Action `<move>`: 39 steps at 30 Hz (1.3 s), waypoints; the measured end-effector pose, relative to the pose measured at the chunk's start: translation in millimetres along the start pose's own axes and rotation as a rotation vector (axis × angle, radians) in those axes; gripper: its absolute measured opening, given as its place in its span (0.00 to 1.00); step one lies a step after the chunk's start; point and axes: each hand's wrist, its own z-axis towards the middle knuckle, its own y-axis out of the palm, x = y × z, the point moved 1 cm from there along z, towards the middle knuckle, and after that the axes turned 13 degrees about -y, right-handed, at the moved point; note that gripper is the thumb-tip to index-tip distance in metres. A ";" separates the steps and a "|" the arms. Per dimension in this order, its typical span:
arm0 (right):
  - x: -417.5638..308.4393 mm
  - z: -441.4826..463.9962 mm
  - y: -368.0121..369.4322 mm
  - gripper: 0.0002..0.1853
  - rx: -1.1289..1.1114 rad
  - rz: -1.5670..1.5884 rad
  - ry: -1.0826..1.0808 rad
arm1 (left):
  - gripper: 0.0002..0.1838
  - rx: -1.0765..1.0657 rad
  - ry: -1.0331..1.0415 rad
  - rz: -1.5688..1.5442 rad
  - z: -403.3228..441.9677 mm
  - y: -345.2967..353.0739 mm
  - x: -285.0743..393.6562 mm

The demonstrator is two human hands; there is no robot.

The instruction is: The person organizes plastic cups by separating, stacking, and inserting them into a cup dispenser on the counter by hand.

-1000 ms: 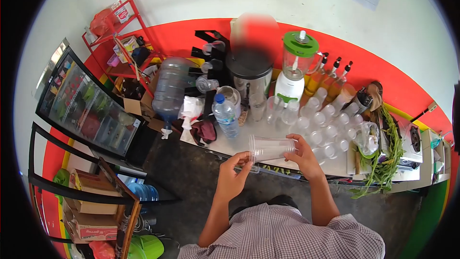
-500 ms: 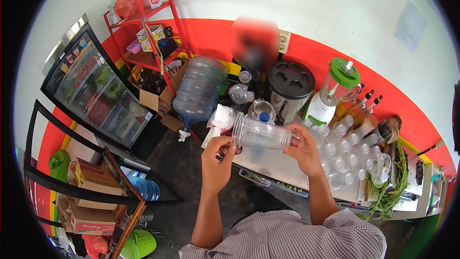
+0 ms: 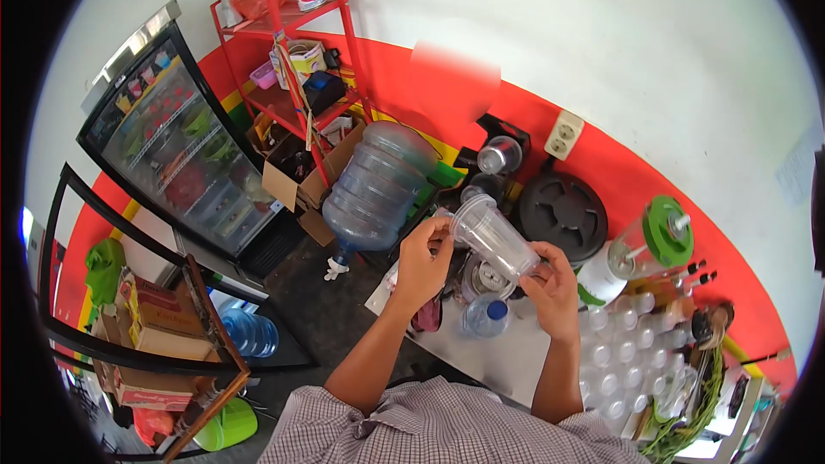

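Observation:
My left hand (image 3: pixel 424 263) grips the rim end of a short stack of clear plastic cups (image 3: pixel 497 239), its fingers closed round the edge. At the base end, my right hand (image 3: pixel 552 290) pinches the stack between thumb and fingers. The cups are tilted, rims toward the upper left, and held above the counter (image 3: pixel 468 361). Below them stands a clear bottle with a blue cap (image 3: pixel 486 316). Partly hidden behind the stack is a metal pot (image 3: pixel 483 278). Other clear cups (image 3: pixel 500 155) stand farther back by the wall.
Rows of upturned clear cups (image 3: pixel 620 361) cover the counter's right part. A green-lidded blender (image 3: pixel 649 236) and a black-lidded container (image 3: pixel 563 216) stand along the wall. Left are a large water jug (image 3: pixel 380 185), a red shelf (image 3: pixel 279 103) and a glass-door fridge (image 3: pixel 176 150).
The cup stack has tipped from nearly level to slanting down to the right, both hands still on it. The camera view has turned, and the stack now appears nearer the black-lidded container.

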 end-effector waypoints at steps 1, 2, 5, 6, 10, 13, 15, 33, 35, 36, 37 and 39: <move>1.6 6.0 -1.1 0.33 -0.023 -0.042 0.026 | 0.14 0.012 -0.005 -0.004 9.6 2.9 0.0; 3.6 10.4 -0.9 0.34 -0.041 -0.083 0.055 | 0.16 0.017 0.019 -0.003 17.1 4.8 0.3; 4.3 23.6 7.5 0.36 -0.090 -0.114 0.037 | 0.19 0.017 0.089 0.077 38.9 6.0 -8.7; 6.6 25.8 9.0 0.36 -0.095 -0.123 0.042 | 0.21 0.020 0.160 0.152 46.9 6.4 -7.6; 14.7 37.4 18.5 0.37 -0.153 -0.209 0.009 | 0.21 -0.007 0.241 0.280 74.4 0.0 -5.9; 14.0 43.8 28.0 0.36 -0.106 -0.235 -0.013 | 0.19 -0.155 0.286 0.202 101.7 -1.1 -18.2; 12.0 47.9 31.6 0.34 -0.097 -0.264 -0.053 | 0.18 -0.253 0.342 0.256 114.5 -5.8 -22.3; -11.9 47.1 79.0 0.26 -0.173 -0.639 -0.017 | 0.35 -0.641 0.158 0.204 142.5 -13.8 -45.7; -12.8 47.9 78.1 0.26 -0.162 -0.603 0.015 | 0.43 -0.657 0.084 0.185 142.4 -14.8 -43.5; -14.3 49.1 80.0 0.26 -0.156 -0.602 0.007 | 0.43 -0.660 0.092 0.190 142.5 -15.7 -42.6; -16.8 50.3 81.6 0.26 -0.171 -0.641 0.009 | 0.43 -0.664 0.065 0.190 142.1 -15.7 -42.0; -21.4 51.4 83.7 0.27 -0.182 -0.686 0.008 | 0.44 -0.672 0.043 0.187 141.6 -14.5 -42.2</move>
